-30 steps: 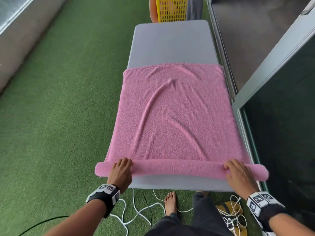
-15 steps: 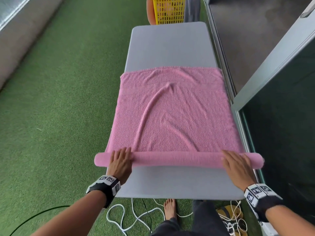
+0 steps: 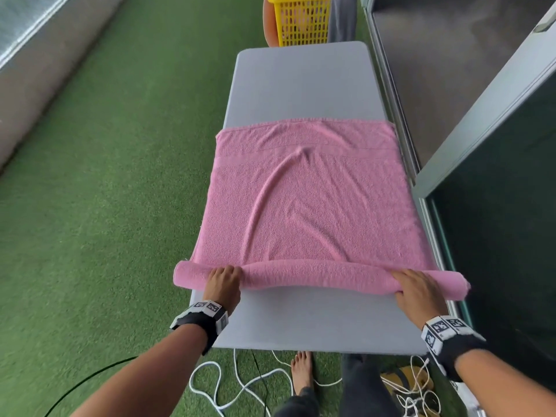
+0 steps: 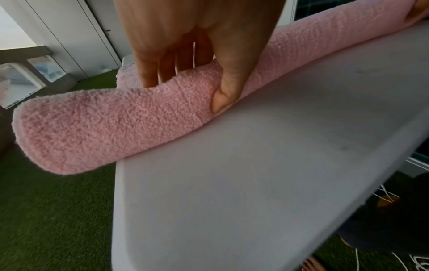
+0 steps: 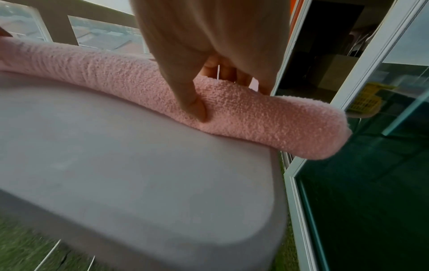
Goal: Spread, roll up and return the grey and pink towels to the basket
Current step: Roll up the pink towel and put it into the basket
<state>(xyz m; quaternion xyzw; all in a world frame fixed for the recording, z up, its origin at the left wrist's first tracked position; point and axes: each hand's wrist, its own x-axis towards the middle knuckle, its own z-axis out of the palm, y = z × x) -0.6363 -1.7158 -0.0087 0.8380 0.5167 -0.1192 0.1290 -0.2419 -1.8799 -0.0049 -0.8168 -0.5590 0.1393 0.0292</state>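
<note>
Left hand [image 3: 224, 281], right hand [image 3: 416, 288] — gripping rolled pink towel [image 3: 310, 206]

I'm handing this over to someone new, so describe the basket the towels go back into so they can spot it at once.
Start at the long grey table where both hands roll the pink towel. Look past its far end, opposite the person: the basket stands there on the green turf. It is the only bright yellow thing, with lattice walls, and a grey cloth hangs at its right side.
</note>
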